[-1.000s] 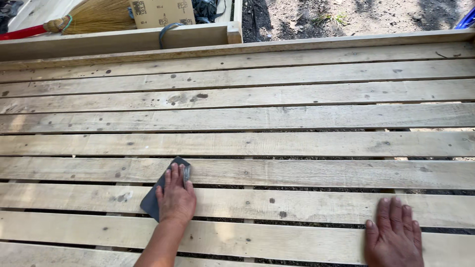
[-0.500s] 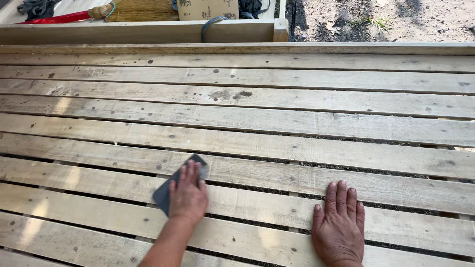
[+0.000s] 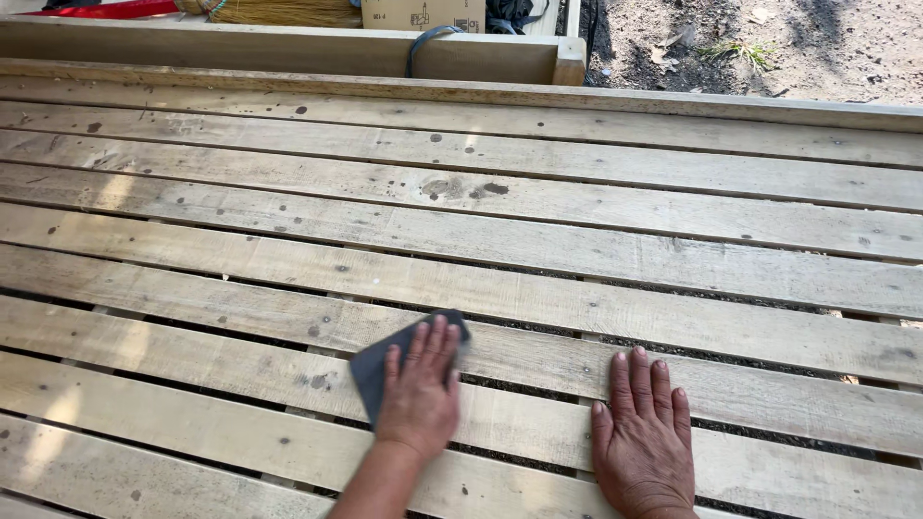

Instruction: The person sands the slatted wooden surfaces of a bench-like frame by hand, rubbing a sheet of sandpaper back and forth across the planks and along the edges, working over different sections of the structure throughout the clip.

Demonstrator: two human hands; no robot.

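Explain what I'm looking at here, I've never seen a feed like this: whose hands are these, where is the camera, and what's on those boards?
There is no machine here. The one picture comes from a camera worn on a person's head, looking down, so the two bare hands at the bottom edge are that person's own.

The surface is a platform of pale, weathered wooden planks with narrow gaps between them and dark spots on the wood.

The left hand presses flat on a dark grey sheet, which looks like a cloth or sanding sheet; I cannot tell which. The hand is slightly blurred. The right hand lies flat on a plank with fingers spread and holds nothing.

Along the far edge runs a wooden rail. Behind it lie a straw broom, a cardboard box and something red. At top right is bare soil.
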